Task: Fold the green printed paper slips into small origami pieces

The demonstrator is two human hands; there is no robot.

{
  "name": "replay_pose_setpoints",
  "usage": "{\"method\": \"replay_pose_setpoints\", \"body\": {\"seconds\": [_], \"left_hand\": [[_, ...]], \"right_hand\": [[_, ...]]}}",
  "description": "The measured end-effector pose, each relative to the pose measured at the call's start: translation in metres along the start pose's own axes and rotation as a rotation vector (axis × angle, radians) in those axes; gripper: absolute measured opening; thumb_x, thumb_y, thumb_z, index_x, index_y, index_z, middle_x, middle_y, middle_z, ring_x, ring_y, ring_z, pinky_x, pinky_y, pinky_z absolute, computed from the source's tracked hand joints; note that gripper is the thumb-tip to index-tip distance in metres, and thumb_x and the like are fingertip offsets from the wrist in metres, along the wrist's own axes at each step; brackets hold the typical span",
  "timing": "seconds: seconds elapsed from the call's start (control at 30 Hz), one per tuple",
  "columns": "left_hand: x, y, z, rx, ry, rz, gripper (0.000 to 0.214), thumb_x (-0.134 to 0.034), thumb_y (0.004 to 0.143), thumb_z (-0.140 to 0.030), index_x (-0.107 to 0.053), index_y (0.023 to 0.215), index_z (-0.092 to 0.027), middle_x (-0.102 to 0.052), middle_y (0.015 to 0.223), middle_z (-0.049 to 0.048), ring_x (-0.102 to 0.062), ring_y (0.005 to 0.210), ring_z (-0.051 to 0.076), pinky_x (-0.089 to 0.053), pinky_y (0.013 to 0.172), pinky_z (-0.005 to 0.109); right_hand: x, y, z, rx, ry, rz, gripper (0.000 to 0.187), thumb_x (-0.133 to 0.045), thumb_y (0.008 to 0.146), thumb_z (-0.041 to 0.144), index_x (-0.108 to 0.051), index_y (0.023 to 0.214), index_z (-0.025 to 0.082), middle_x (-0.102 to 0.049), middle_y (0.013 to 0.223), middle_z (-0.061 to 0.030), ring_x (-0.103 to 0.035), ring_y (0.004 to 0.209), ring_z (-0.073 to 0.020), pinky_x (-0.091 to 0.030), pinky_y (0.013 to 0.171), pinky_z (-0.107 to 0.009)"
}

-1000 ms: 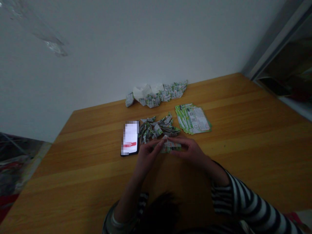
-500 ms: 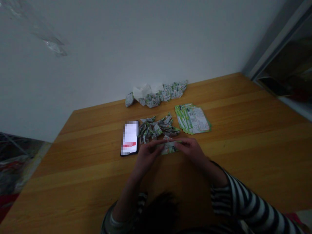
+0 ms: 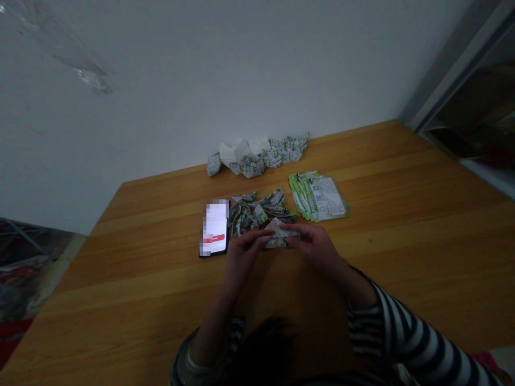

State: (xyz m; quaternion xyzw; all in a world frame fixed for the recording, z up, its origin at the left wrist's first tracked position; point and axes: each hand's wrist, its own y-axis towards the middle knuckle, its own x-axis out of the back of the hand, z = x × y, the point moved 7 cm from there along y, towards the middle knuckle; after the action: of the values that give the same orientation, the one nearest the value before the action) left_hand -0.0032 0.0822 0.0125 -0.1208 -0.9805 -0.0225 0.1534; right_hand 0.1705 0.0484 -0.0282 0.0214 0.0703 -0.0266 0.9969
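Folding a green-printed paper piece [image 3: 279, 237] — pinched narrowly between left hand [image 3: 241, 254] and right hand [image 3: 316, 246], just before a heap of folded pieces [image 3: 261, 212]; its crease seems to want firm pressing next — printed leaflets [image 3: 317, 195] lie beyond.

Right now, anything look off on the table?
The white folded pieces stand out: they look almost unprinted, while the folded pieces in the same row carry green-and-white print.
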Motion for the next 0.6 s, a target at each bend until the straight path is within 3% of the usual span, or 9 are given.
{"method": "replay_pose_setpoints", "body": {"seconds": [0.13, 0.3, 0.5, 0.6], "left_hand": [[0.001, 0.000, 0.002, 0.057, -0.049, 0.005, 0.036, -0.083, 0.066, -0.024, -0.079, 0.101, -0.017, -0.079, 0.090, 0.0057, -0.070, 0.077, 0.018, -0.057, 0.070, 0.025], [0.004, 0.000, 0.002, 0.046, -0.015, -0.009, 0.038, -0.083, 0.067, -0.024, -0.078, 0.104, -0.019, -0.080, 0.088, 0.0048, -0.073, 0.076, 0.019, -0.059, 0.071, 0.027], [0.007, -0.003, 0.000, -0.121, 0.255, -0.079, 0.026, -0.074, 0.076, -0.016, -0.079, 0.100, -0.023, -0.080, 0.085, 0.0032, -0.073, 0.072, 0.020, -0.058, 0.069, 0.029], [0.004, -0.006, -0.006, -0.276, 0.378, -0.094, 0.021, -0.067, 0.082, -0.012, -0.079, 0.095, -0.024, -0.079, 0.098, 0.0049, -0.074, 0.087, 0.021, -0.058, 0.080, 0.033]], "right_hand": [[0.000, 0.001, -0.003, -0.017, 0.042, 0.072, 0.041, -0.078, 0.071, 0.022, -0.075, 0.111, 0.024, -0.074, 0.117, -0.0052, -0.071, 0.105, -0.0255, -0.057, 0.094, -0.041], [0.008, 0.002, 0.002, 0.038, -0.067, 0.040, 0.036, -0.074, 0.074, 0.019, -0.075, 0.110, 0.026, -0.075, 0.113, -0.0040, -0.073, 0.101, -0.0246, -0.058, 0.093, -0.041], [0.009, -0.006, 0.022, 0.250, -0.437, -0.045, 0.030, -0.063, 0.083, 0.011, -0.077, 0.106, 0.024, -0.079, 0.100, -0.0035, -0.075, 0.088, -0.0212, -0.059, 0.082, -0.033], [0.005, -0.011, 0.029, 0.370, -0.613, -0.073, 0.028, -0.057, 0.088, 0.009, -0.077, 0.103, 0.023, -0.079, 0.097, -0.0033, -0.075, 0.087, -0.0203, -0.057, 0.081, -0.031]]}}
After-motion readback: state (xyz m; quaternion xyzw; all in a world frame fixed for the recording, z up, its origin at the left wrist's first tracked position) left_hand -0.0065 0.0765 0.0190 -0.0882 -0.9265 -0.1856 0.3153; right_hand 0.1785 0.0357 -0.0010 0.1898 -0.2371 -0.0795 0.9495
